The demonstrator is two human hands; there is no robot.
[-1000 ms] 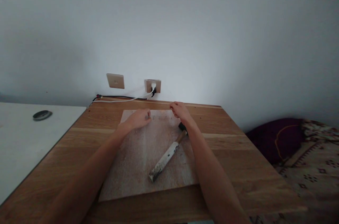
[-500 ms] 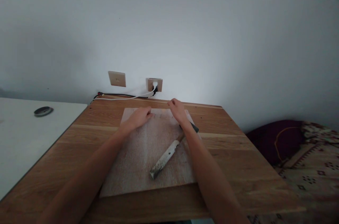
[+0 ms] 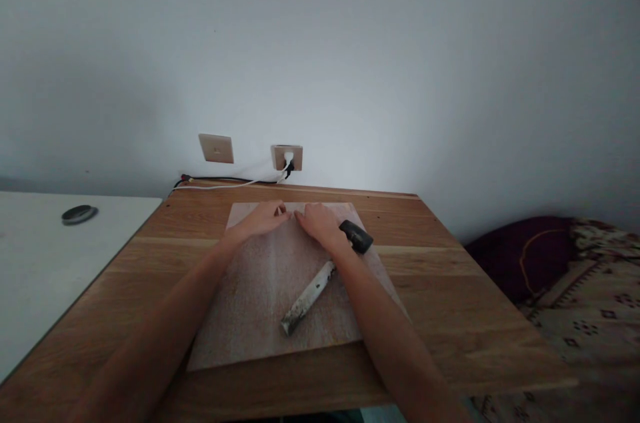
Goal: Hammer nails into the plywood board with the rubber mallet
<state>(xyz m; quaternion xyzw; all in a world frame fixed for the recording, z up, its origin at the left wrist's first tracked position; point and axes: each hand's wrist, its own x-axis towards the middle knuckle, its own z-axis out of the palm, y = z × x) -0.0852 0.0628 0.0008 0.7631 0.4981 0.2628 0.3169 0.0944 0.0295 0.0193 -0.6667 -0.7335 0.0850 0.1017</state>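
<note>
A pale, reddish-grey board (image 3: 260, 303) lies flat on the wooden table. Near its far edge, my left hand (image 3: 269, 215) rests with fingers curled and thumb toward the index finger; anything between them is too small to make out. Close by on its right is my right hand (image 3: 317, 220), fingers bent and pinched together, their tips almost meeting the left thumb. Whatever they grip is hidden. A hammer lies slantwise on the board, its black head (image 3: 357, 236) right of my right wrist and its worn white handle (image 3: 309, 298) pointing toward me. My right forearm covers its middle.
Bare wood of the table (image 3: 440, 296) extends around the board. Cables (image 3: 225, 184) run along the back edge to a wall socket (image 3: 287, 158). On the left, a white table (image 3: 45, 263) bears a dark oval object (image 3: 79, 214). Patterned fabric (image 3: 590, 316) and a purple cushion (image 3: 520, 256) are at right.
My right hand has come down and left, from above the board's far edge to beside my left hand. The hammer head is now uncovered. My left hand has barely moved.
</note>
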